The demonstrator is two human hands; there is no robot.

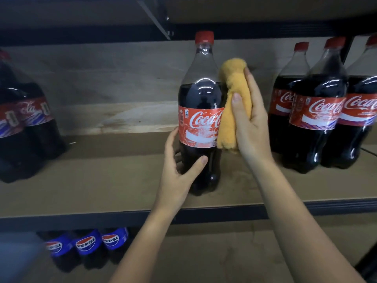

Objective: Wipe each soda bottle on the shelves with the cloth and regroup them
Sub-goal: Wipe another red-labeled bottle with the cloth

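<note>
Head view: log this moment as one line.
left hand grips Coca-Cola bottle | right hand presses cloth to its side | wiping

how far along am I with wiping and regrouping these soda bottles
Done: cannot tell; two Coke bottles stand grouped at left. In hand: your left hand grips the middle Coke bottle while your right hand presses the orange cloth against it. Possibly left: the right-side Coke bottles and Pepsi bottles below.

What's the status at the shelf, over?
Left hand grips Coca-Cola bottle low. Right hand holds orange cloth against its side. Nothing blocking.
</note>
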